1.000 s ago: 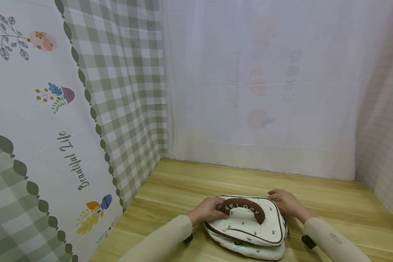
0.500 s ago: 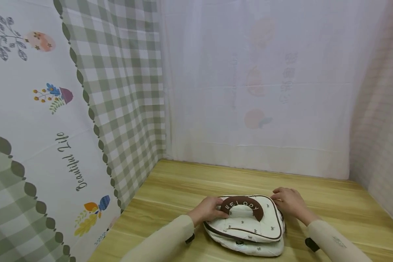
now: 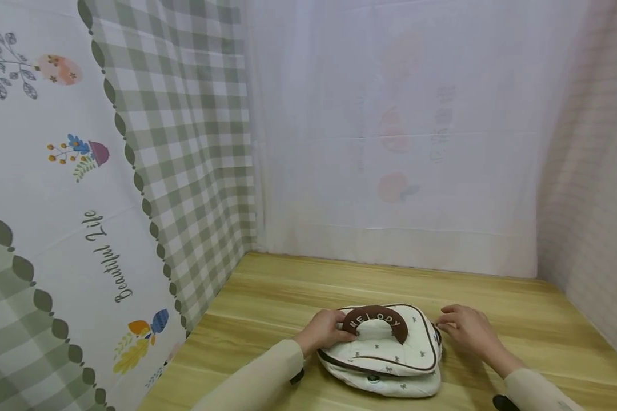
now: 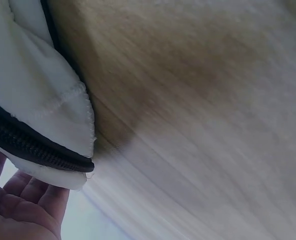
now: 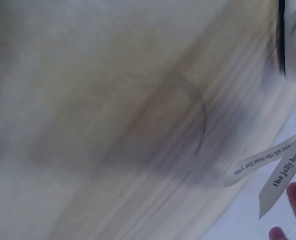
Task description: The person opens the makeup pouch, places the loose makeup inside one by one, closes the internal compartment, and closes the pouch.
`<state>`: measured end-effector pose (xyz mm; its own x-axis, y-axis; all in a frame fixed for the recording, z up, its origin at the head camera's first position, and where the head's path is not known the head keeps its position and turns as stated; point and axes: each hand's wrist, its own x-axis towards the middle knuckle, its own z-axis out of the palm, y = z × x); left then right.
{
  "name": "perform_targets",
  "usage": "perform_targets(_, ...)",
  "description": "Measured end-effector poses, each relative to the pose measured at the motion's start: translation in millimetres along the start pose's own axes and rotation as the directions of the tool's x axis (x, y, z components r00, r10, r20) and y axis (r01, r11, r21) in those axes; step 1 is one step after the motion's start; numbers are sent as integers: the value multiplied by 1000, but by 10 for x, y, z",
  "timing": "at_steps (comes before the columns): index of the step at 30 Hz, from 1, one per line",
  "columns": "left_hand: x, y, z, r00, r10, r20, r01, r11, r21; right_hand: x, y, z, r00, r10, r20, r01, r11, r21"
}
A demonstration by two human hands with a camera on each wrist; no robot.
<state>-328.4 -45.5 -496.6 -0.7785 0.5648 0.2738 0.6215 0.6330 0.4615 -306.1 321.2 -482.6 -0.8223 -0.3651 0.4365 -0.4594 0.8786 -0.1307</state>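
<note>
A white fabric bag (image 3: 375, 348) with small bow prints, brown piping and a brown arched patch (image 3: 377, 314) lettered MELODY lies on the table. My left hand (image 3: 324, 331) grips its left side by the end of the arch. In the left wrist view, a black zipper (image 4: 38, 145) runs along the bag's edge just above the curled fingers. At the bag's far right corner, my right hand (image 3: 468, 331) has thumb and forefinger together. A pale printed ribbon pull (image 5: 280, 172) hangs from that hand in the right wrist view; the pinch itself is mostly out of frame.
The wood-grain table (image 3: 288, 285) runs back to a white curtain (image 3: 391, 228). A green checked cloth (image 3: 205, 142) with printed plants hangs on the left, and another pale cloth (image 3: 591, 228) on the right. A black wrist strap (image 3: 503, 402) shows under the right sleeve.
My right hand has moved to the right and slightly toward me, off the bag's corner. The left hand keeps its hold. The whole view has shifted slightly.
</note>
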Motion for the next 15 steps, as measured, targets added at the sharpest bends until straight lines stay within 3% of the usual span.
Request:
perform_targets(8, 21, 32, 15, 995, -103, 19, 104, 993, -48, -141, -121, -83, 999, 35, -40, -35, 999, -9)
perform_targets(15, 2, 110, 1, 988, -149, 27, 151, 986, -71, -258, -225, -167, 998, 54, -45, -55, 998, -14)
